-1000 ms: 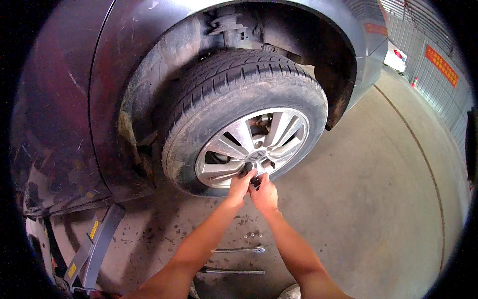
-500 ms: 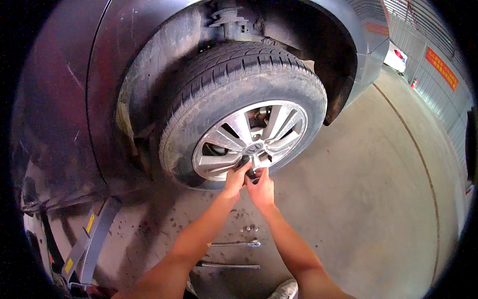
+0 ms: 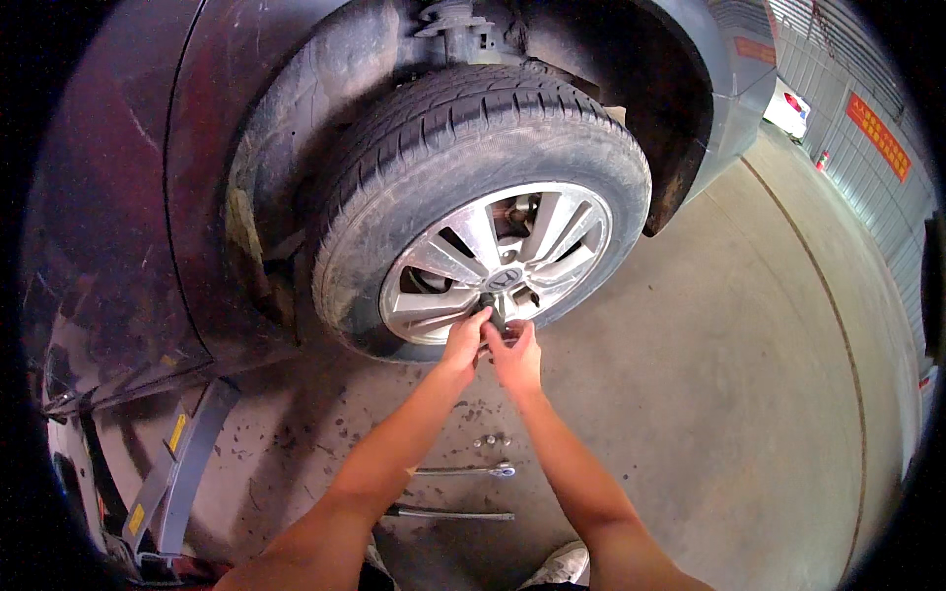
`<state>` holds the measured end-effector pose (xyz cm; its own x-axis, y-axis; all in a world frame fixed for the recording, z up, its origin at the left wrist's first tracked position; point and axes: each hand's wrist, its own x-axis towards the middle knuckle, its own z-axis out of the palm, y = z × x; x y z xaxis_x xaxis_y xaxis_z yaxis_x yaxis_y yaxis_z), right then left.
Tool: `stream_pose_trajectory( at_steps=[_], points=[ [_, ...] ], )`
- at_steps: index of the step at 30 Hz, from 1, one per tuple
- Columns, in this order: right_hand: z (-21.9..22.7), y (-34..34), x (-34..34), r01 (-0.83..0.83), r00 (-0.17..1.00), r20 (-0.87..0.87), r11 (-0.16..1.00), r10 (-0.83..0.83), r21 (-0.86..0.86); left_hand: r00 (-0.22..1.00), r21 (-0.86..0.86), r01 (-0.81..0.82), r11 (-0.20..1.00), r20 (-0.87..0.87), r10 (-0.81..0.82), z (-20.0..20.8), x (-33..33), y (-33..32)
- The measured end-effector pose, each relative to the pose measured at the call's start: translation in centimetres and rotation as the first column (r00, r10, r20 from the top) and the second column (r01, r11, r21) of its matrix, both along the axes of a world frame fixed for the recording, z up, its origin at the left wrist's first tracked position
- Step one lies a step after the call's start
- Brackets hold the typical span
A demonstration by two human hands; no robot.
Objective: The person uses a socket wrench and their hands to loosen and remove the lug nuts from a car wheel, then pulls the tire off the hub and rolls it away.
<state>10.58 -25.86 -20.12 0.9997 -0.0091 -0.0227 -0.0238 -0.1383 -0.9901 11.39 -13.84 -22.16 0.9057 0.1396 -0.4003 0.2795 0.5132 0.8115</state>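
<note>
A wheel with a silver spoked rim (image 3: 475, 236) and a worn black tire (image 3: 414, 182) hangs in the wheel arch. Both hands meet at the rim's lower edge, just below the hub cap (image 3: 504, 279). My left hand (image 3: 465, 342) is closed around a short dark cylindrical tool (image 3: 494, 309), which reaches up to a lug hole area near the hub. From the right, my right hand (image 3: 516, 357) grips the tool's near end with bent fingers. What sits at the tool's far tip is hidden.
On the floor below my hands lie several lug nuts (image 3: 492, 440), a ratchet wrench (image 3: 501, 470) and a long metal bar (image 3: 458, 514). A grey lift arm (image 3: 187, 473) stands under the dark car body (image 3: 108, 217) at left. A red banner (image 3: 878, 136) hangs far right.
The wheel and floor tools sit slightly higher in the picture as the view shifts. Both hands stay on the dark tool, which remains at the same spot on the rim.
</note>
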Motion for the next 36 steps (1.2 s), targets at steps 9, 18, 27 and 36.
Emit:
stream_pose_trajectory(
  at_steps=[9, 18, 27, 36],
  points=[
    [-2.3, -1.3, 1.7, -0.053, 0.992, 0.097, 0.975, 0.075, -0.216, 0.999, 0.105, 0.045, 0.993, -0.001, -0.046, 1.6, -0.8, -0.4],
    [-1.1, -1.5, 2.3, -0.136, 0.881, -0.350, 0.878, 0.319, 0.458, 1.000, -0.082, 0.015, 0.997, 0.028, -0.012, -2.2, 0.0, 0.8],
    [-2.5, 0.5, 0.3, -0.113, 0.989, 0.079, 0.988, 0.122, -0.110, 0.997, -0.074, -0.070, 0.995, 0.013, 0.071, -0.8, 0.1, -0.4],
    [-3.9, -1.2, 1.0, -0.313, 0.940, -0.124, 0.948, 0.317, 0.054, 0.995, 0.080, 0.048, 0.996, 0.089, -0.055, -1.6, -1.0, 0.7]
  ],
)
